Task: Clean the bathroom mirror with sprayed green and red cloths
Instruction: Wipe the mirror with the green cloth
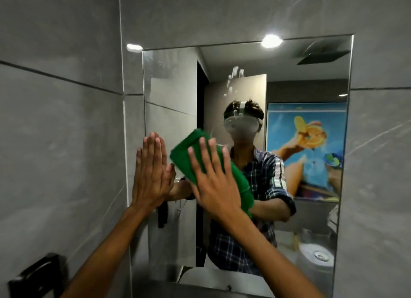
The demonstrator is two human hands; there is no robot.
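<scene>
- The mirror (289,80) runs off the bottom of the view — its lower edge is only partly seen, behind the forearms.
- No red cloth can be made out anywhere in view.
- The green cloth (189,152) is folded into a thick pad, pressed flat on the glass near the mirror's left edge, about mid-height; its lower right part is hidden by the right hand (214,182) and merges with its own reflection, so its true outline is hard to tell.
- The right hand lies open on the cloth, fingers spread wide, palm pushing it against the glass; slightly blurred.
- The left hand (151,173) is flat and open, fingers together and pointing up, resting right at the mirror's left edge — it holds nothing.
- Smeared white marks (233,80) sit on the glass above centre, toward the top edge; faint streaks show near the top left corner.
- A dark fixture (37,275) on the wall at lower left is cut off and unclear.
</scene>
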